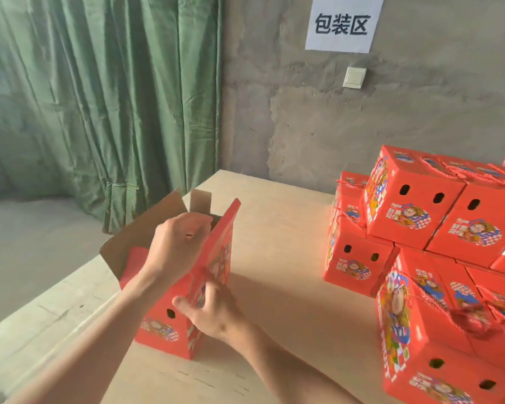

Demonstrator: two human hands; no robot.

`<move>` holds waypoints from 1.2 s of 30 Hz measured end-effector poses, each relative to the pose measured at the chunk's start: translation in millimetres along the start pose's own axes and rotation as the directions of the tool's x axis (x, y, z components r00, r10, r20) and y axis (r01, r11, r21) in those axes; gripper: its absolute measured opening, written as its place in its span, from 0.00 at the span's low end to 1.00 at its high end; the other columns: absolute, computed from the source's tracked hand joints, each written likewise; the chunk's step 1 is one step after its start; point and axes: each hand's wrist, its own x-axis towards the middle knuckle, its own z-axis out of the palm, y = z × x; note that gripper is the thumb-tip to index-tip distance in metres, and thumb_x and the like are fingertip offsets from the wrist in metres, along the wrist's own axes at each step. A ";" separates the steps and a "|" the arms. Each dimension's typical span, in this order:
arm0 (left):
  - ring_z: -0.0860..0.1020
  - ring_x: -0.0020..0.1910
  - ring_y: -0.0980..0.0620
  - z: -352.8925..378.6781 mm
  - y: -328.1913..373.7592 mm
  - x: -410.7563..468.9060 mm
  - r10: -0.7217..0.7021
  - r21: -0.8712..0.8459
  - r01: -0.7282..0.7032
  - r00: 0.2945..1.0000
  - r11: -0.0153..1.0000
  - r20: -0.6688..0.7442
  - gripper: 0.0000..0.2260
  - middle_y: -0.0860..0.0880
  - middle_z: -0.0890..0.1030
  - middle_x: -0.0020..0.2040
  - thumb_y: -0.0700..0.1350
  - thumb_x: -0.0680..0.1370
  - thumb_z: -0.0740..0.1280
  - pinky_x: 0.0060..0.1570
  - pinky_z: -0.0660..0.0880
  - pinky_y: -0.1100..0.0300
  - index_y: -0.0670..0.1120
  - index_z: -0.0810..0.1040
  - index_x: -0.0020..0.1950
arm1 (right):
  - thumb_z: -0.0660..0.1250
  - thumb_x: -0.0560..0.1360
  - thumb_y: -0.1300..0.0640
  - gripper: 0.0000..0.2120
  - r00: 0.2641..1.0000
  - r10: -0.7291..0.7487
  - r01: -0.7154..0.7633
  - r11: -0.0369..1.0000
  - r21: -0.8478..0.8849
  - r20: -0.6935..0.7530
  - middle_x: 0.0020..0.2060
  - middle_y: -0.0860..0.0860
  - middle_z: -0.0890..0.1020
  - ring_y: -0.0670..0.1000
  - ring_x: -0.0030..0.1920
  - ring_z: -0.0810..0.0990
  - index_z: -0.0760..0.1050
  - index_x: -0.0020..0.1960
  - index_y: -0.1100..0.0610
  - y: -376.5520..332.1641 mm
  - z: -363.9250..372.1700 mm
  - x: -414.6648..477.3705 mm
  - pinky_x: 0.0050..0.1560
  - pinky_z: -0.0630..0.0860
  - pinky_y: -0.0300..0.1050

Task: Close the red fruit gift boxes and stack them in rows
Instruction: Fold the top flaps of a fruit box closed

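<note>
Red fruit gift box (155, 313) is standing upright on the pale wooden table (274, 228), near its left front part, and its top is not yet closed. Its brown cardboard flap (140, 225) is leaning out to the left, a smaller back flap (200, 201) is pointing up, and the tall red flap (222, 243) on the right side is standing almost vertical.

The left hand (178, 243) is reaching over the opening with the fingers bent downward, just beside the tall red flap. The picture is a little blurred there, so I cannot tell if these fingers are holding anything. The right hand (213, 313) is gripping the box on its right side, below the tall red flap, with the thumb lying against the near corner and the fingers curled round the wall.

Well apart, on the right part of the table, closed red boxes (420, 217) are sitting in rows, some stacked on top of others, with red rope handles lying on them.

Behind the table a green curtain (99, 97) is hanging at the left. On the grey concrete wall (391, 112) a white paper sign (343, 23) with dark characters is hanging above a wall switch (354, 77).
</note>
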 end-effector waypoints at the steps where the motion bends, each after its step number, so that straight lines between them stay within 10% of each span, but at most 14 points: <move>1: 0.79 0.42 0.57 -6.2 -8.3 4.3 -0.017 0.035 0.017 1.000 0.999 -0.011 0.08 0.52 0.84 0.46 0.40 0.77 0.65 0.41 0.70 0.75 0.48 0.83 0.50 | 0.63 0.74 0.38 0.20 0.999 0.023 -0.022 1.000 0.013 -0.048 0.48 0.50 0.80 0.49 0.47 0.79 0.71 0.58 0.51 -6.4 5.1 6.0 0.51 0.73 0.37; 9: 0.79 0.44 0.57 -33.5 -44.1 20.7 -0.062 0.021 0.063 0.997 0.998 -0.039 0.09 0.54 0.82 0.45 0.40 0.77 0.66 0.45 0.71 0.68 0.45 0.83 0.53 | 0.53 0.81 0.55 0.09 0.962 0.233 -0.258 0.947 -0.193 -0.144 0.49 0.61 0.81 0.59 0.48 0.80 0.69 0.51 0.58 -10.8 13.0 24.8 0.37 0.70 0.43; 15: 0.79 0.46 0.53 -39.3 -38.5 38.6 -0.051 -0.031 0.049 0.997 0.998 -0.060 0.08 0.53 0.82 0.46 0.41 0.77 0.66 0.48 0.70 0.64 0.45 0.83 0.52 | 0.53 0.80 0.61 0.12 0.932 0.336 -0.357 0.917 -0.179 -0.136 0.46 0.64 0.82 0.62 0.43 0.82 0.74 0.51 0.63 7.6 -43.1 6.2 0.48 0.78 0.56; 21: 0.79 0.40 0.47 -10.4 -25.7 38.9 -0.023 -0.048 0.026 0.998 0.999 0.060 0.06 0.48 0.82 0.42 0.38 0.76 0.65 0.39 0.73 0.70 0.42 0.83 0.45 | 0.56 0.77 0.61 0.07 0.838 0.545 -0.545 0.834 -0.081 -0.029 0.38 0.56 0.80 0.53 0.29 0.82 0.66 0.55 0.57 34.3 -126.5 -19.2 0.34 0.80 0.44; 28: 0.81 0.43 0.49 17.5 -18.4 36.9 0.075 -0.064 -0.065 0.983 0.996 0.170 0.08 0.52 0.82 0.43 0.39 0.76 0.66 0.49 0.77 0.54 0.44 0.83 0.52 | 0.56 0.80 0.63 0.19 0.765 0.644 -0.623 0.748 -0.228 0.020 0.47 0.67 0.82 0.57 0.41 0.84 0.62 0.70 0.65 74.9 -197.4 -44.5 0.42 0.82 0.47; 33: 0.80 0.44 0.51 32.4 -23.2 43.6 0.059 -0.152 -0.043 0.993 0.987 0.103 0.09 0.51 0.81 0.46 0.34 0.76 0.65 0.48 0.75 0.57 0.42 0.82 0.52 | 0.63 0.77 0.65 0.10 0.793 0.578 -0.596 0.801 -0.050 -0.191 0.35 0.54 0.76 0.50 0.31 0.78 0.72 0.58 0.64 100.0 -225.2 -63.7 0.38 0.80 0.44; 36: 0.80 0.46 0.46 43.1 -36.8 47.9 -0.147 -0.355 0.213 0.968 0.910 0.204 0.11 0.46 0.82 0.48 0.32 0.78 0.61 0.48 0.75 0.53 0.43 0.81 0.51 | 0.67 0.75 0.60 0.07 0.704 0.512 -0.561 0.826 0.057 -0.493 0.35 0.51 0.80 0.53 0.34 0.83 0.71 0.51 0.58 114.2 -210.5 -79.8 0.41 0.79 0.47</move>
